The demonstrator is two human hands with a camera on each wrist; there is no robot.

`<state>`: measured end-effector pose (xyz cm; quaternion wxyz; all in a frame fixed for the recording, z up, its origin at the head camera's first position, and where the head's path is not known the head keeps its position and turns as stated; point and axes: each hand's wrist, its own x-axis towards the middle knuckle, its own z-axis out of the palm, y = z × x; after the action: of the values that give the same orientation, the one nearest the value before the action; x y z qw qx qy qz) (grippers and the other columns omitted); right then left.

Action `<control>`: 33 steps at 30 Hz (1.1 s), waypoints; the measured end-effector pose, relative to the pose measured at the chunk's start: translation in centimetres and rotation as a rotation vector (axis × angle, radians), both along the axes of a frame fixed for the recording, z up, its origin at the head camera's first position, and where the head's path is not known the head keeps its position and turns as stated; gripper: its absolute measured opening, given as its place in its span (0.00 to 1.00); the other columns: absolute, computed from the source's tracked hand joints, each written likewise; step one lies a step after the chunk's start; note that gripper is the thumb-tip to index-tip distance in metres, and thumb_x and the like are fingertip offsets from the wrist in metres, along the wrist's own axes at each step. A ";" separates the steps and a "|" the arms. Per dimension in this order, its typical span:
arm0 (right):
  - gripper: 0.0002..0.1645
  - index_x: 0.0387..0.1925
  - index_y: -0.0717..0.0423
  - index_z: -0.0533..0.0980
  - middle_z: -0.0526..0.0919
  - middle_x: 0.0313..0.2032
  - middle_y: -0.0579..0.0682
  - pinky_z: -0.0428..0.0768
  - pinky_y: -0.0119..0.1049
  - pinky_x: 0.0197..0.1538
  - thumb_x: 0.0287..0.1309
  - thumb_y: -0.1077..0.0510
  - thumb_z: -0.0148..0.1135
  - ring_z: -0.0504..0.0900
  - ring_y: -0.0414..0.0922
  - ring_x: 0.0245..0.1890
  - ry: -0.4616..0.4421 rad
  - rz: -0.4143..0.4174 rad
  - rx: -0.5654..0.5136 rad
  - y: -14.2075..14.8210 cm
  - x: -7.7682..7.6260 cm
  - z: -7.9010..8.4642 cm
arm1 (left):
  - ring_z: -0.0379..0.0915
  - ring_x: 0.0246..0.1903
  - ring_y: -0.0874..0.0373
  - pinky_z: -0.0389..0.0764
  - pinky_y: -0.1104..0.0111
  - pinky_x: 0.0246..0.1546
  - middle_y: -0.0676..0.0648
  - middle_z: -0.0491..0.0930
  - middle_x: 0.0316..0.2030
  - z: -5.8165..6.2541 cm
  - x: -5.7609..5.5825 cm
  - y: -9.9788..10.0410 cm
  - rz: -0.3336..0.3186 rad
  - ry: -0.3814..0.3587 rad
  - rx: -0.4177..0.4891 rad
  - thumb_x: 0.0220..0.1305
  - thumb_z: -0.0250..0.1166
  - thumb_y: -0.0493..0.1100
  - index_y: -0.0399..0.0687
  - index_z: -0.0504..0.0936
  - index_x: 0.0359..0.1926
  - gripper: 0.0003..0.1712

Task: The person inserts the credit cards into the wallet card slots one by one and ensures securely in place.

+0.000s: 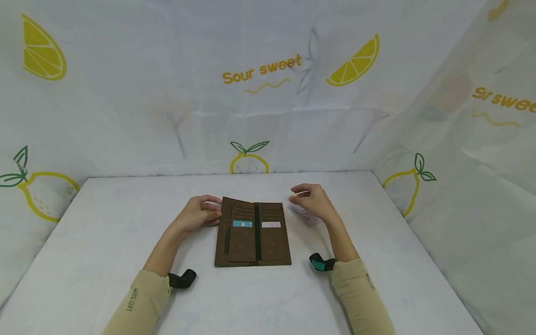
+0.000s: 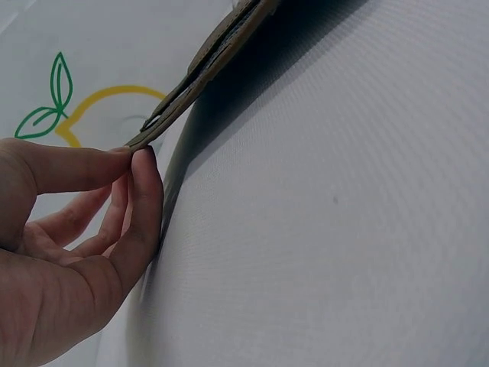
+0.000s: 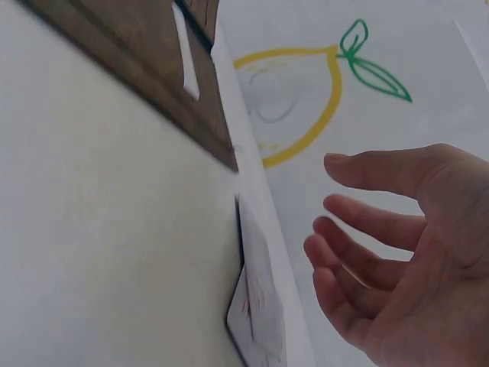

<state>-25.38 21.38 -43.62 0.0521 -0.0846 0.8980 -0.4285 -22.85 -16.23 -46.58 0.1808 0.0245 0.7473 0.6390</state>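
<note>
A brown wallet [image 1: 272, 244] lies opened out on the white table, with a blue card [image 1: 242, 224] in its left inner panel and a whitish card [image 1: 271, 224] in the right one. My left hand [image 1: 199, 215] pinches the wallet's left edge between thumb and finger; in the left wrist view that edge [image 2: 177, 95] is tilted up off the table. To the right of the wallet my right hand [image 1: 311, 201] hovers with loosely bent fingers and nothing in them. Below it lie pale printed cards or papers [image 1: 309, 217], partly hidden by the hand; the right wrist view shows them [image 3: 260, 298] overlapping.
A white cloth backdrop [image 1: 201, 93] with lemon prints rises behind the table [image 1: 259, 302] and along its right side. Each wrist wears a dark strap-on device, one on the left [image 1: 183, 279] and one on the right [image 1: 321, 263].
</note>
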 end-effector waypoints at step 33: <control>0.27 0.57 0.62 0.79 0.87 0.56 0.67 0.81 0.61 0.61 0.62 0.54 0.79 0.84 0.65 0.57 0.097 -0.114 0.236 1.0 -0.5 -1.8 | 0.84 0.40 0.63 0.91 0.71 0.47 0.48 0.84 0.43 0.1 0.1 0.0 0.004 0.014 -0.014 0.75 0.65 0.30 0.30 0.75 0.68 0.24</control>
<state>-25.89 22.34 -45.38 -0.0062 -0.0475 0.9470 -0.3177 -22.73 -16.18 -46.50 0.1745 0.0260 0.7531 0.6338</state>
